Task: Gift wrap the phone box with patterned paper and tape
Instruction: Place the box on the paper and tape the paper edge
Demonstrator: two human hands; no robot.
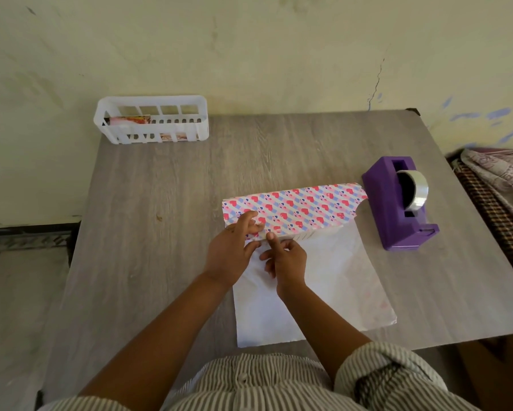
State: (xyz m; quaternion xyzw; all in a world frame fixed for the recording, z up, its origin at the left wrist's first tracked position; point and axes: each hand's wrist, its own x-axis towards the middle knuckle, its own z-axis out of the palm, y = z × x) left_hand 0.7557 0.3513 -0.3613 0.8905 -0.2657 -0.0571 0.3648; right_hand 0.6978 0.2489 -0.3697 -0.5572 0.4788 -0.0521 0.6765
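Paper point(293, 213) edge pinched, seemingly, by both hands point(231, 253).

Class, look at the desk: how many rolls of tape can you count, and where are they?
1. The roll of clear tape sits in the purple dispenser at the table's right side, beside the heart-patterned paper. The white basket could hide more.

A home room: cracked painted wall point(279, 48), bedding point(498, 173) beside table point(160, 203).

The wrapping paper point(293, 213) shows red and pink hearts on blue and white diagonal stripes; its underside is plain white. The tape dispenser point(397, 203) is purple, the slotted basket point(151, 120) white, the table point(190, 188) grey woodgrain.
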